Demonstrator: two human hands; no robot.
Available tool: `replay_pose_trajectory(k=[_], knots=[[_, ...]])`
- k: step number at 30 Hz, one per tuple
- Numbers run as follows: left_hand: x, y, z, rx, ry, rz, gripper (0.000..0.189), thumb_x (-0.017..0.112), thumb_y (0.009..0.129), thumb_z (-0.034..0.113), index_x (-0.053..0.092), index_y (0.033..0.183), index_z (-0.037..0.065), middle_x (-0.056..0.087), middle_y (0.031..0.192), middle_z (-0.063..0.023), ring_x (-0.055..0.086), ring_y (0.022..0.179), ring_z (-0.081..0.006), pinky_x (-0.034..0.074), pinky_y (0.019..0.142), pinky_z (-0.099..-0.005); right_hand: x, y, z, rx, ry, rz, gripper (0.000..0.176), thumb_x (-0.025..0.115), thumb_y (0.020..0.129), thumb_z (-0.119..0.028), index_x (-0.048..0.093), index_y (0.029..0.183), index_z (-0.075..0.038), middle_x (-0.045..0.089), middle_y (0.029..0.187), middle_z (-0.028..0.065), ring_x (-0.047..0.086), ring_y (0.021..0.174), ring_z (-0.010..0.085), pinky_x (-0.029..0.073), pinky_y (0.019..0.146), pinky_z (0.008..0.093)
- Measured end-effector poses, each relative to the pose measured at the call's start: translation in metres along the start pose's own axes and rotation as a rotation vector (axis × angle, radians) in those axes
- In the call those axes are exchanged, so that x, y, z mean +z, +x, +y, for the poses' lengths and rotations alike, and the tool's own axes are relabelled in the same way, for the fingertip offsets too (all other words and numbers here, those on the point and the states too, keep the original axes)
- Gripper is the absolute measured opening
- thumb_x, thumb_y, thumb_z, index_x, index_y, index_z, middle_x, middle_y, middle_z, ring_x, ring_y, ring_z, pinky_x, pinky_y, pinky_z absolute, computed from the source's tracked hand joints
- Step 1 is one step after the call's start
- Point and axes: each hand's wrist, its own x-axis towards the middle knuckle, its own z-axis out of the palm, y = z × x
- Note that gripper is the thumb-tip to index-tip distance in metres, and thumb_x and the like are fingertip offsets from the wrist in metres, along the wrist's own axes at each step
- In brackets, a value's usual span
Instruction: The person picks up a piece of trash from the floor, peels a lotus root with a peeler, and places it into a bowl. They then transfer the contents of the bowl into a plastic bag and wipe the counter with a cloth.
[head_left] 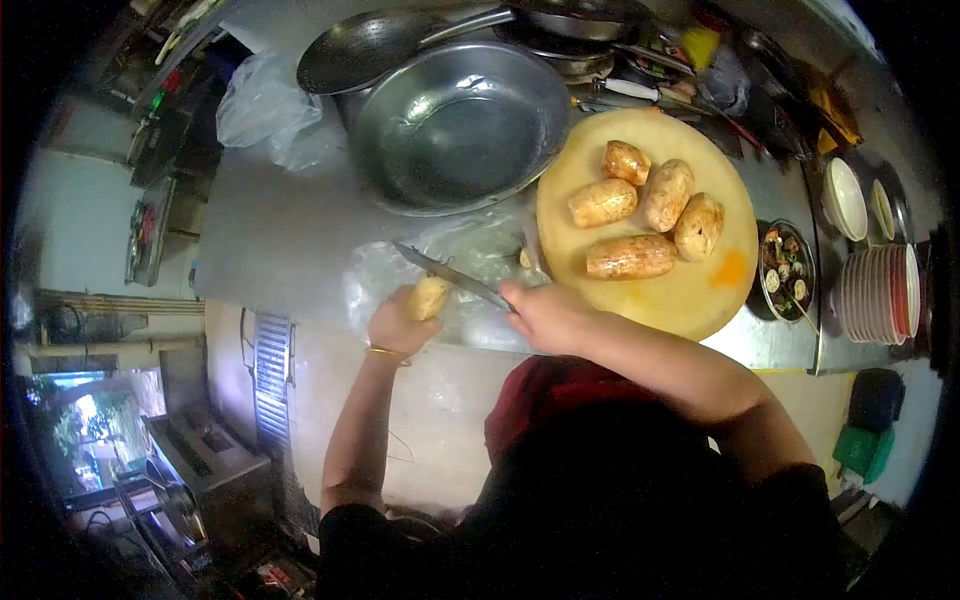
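Observation:
My left hand [401, 318] is closed around a pale, blunt-ended root piece that looks like lotus root [430, 297]. In my right hand [548, 316] is a knife [455, 276], its blade reaching left across the top end of that piece. Both hands are over a clear plastic bag [478, 240] spread at the counter's near edge, with a small pale scrap [524, 258] on it. Several similar brown-mottled root pieces [630, 257] lie on the round yellowish cutting board [700, 310] to the right.
A large metal basin [455, 195] sits beyond my hands, with a dark wok [350, 60] behind it. A crumpled plastic bag [262, 108] lies at left. To the right are a bowl of mixed food [787, 270] and stacked plates [872, 295]. Knives [630, 90] lie behind the board.

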Motion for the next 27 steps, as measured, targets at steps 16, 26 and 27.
replay_pose_trajectory(k=[16, 26, 27], knots=[[0.023, -0.018, 0.024, 0.406, -0.342, 0.307, 0.062, 0.077, 0.063, 0.012, 0.053, 0.119, 0.002, 0.063, 0.101, -0.0172, 0.063, 0.091, -0.0340, 0.051, 0.082, -0.0382, 0.010, -0.008, 0.020, -0.112, 0.190, 0.257, 0.032, 0.059, 0.088, -0.023, 0.049, 0.114, -0.007, 0.062, 0.078, 0.0172, 0.060, 0.073, 0.0390, 0.047, 0.065, 0.0470], [0.013, -0.037, 0.027, 0.145, -1.009, 0.404, 0.058, 0.071, 0.073, 0.005, 0.048, 0.126, 0.005, 0.057, 0.107, -0.0049, 0.057, 0.096, -0.0155, 0.050, 0.081, -0.0292, -0.038, -0.120, 0.054, 0.018, 0.623, 0.353, 0.024, 0.063, 0.089, -0.016, 0.050, 0.107, -0.006, 0.050, 0.063, 0.0030, 0.051, 0.057, 0.0155, 0.042, 0.054, 0.0311], [0.017, -0.033, 0.015, 0.013, -1.123, 0.477, 0.054, 0.066, 0.078, 0.006, 0.047, 0.129, 0.006, 0.058, 0.110, -0.0059, 0.058, 0.093, -0.0145, 0.050, 0.079, -0.0281, -0.041, -0.135, 0.060, 0.039, 0.658, 0.372, 0.027, 0.062, 0.089, -0.017, 0.051, 0.110, -0.005, 0.049, 0.064, 0.0011, 0.049, 0.057, 0.0134, 0.041, 0.054, 0.0299]])
